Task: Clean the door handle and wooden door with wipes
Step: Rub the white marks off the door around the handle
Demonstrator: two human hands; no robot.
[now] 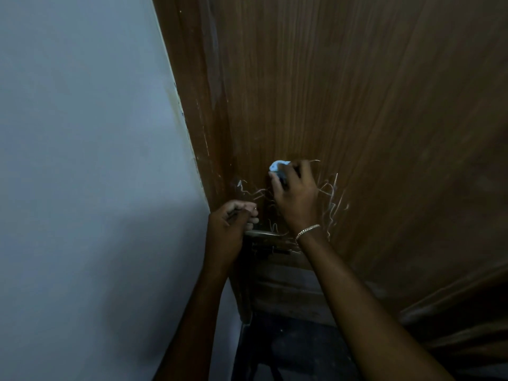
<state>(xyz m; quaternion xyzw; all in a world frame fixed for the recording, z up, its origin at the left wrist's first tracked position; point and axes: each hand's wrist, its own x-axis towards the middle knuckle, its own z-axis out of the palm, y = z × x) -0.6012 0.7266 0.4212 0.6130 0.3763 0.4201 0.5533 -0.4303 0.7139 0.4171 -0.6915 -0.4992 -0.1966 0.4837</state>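
Where pale scribbles (332, 199) mark the wooden door (357, 92), a bunched white wipe (279, 166) lies against the wood, above the door handle (264, 234). The right grip (297, 196) is curled round the wipe and presses it to the door face; a chain bracelet (308, 231) circles that wrist. The metal handle shows between the two wrists. The left grip (231, 221) is curled at the door's edge just above the handle; whether it holds anything cannot be told. A pale wall (82, 133) fills the left side.
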